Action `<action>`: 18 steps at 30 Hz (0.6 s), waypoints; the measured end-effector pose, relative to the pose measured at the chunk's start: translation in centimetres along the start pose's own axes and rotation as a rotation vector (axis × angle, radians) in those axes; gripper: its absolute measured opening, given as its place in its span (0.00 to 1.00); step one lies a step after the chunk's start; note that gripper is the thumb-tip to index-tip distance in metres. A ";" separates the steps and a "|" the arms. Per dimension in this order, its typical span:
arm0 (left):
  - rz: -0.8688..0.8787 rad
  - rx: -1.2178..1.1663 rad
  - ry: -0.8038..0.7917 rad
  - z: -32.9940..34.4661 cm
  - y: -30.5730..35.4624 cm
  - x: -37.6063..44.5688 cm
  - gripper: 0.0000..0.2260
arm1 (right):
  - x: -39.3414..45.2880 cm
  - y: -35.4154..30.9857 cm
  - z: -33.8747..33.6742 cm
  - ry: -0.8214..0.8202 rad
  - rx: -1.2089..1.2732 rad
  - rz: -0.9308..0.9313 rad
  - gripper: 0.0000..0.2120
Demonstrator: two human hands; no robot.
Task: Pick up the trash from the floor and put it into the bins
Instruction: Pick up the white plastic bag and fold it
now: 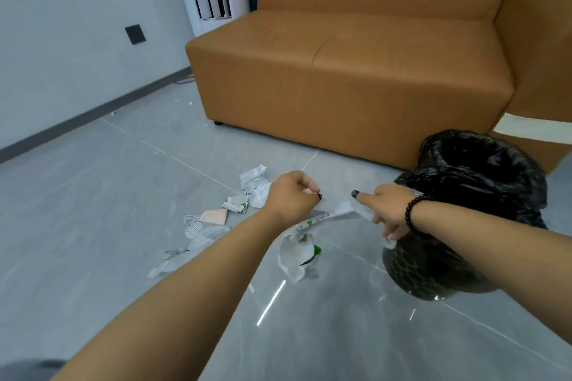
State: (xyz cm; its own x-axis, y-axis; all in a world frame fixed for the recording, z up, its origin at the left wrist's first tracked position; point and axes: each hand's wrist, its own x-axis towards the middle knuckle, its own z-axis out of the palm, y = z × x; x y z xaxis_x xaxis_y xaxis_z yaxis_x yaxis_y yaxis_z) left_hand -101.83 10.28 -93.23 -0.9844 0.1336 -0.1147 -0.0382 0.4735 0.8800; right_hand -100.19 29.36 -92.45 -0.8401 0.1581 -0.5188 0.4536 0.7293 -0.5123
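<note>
Both hands on a clear plastic wrapper, right beside the bin.

Left hand [291, 195] has a pinching grip on the wrapper [325, 216]; right hand [387, 207] holds its other end, forefinger straight. It hangs above the floor [93, 195], with the black-lined bin [470, 170] at 3 o'clock. More scraps [253, 185] and a pink mask [213, 216] lie at 9 o'clock.

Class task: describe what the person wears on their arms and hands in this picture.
Both forearms are bare, with no sleeves in view. The right wrist carries a dark beaded bracelet. The nails on the left hand and right hand look darkly painted. No gloves, rings or watch show.
</note>
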 end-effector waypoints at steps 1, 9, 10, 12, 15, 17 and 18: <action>0.019 -0.060 -0.021 -0.2 1.5 -0.8 0.08 | -0.9 0.2 -0.7 -0.060 0.135 0.005 0.27; 0.080 -0.250 -0.238 -1.2 7.9 -8.0 0.08 | -6.9 2.2 -3.2 0.243 -0.570 -0.486 0.60; 0.089 -0.258 -0.254 -1.3 8.2 -8.8 0.09 | -7.3 2.2 -2.8 0.320 -0.628 -0.560 0.56; 0.109 -0.293 -0.286 -1.5 8.9 -10.2 0.10 | -8.2 1.8 -2.1 0.364 -0.612 -0.668 0.46; 0.133 -0.318 -0.322 -2.1 9.7 -11.8 0.08 | -8.9 1.5 -1.1 0.157 -0.412 -0.619 0.28; 0.143 -0.297 -0.326 -2.7 9.6 -12.6 0.07 | -9.4 1.3 -0.8 0.093 -0.326 -0.571 0.15; 0.145 -0.296 -0.316 -3.0 9.5 -12.9 0.09 | -9.7 1.3 -0.8 0.114 -0.287 -0.551 0.14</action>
State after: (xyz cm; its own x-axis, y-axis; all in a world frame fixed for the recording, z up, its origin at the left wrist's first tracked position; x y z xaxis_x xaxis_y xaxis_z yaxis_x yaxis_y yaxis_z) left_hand -89.97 10.39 -82.02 -0.8841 0.4612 -0.0750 0.0037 0.1674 0.9859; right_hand -91.70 29.27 -87.51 -0.9612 -0.2337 -0.1466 -0.1399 0.8709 -0.4711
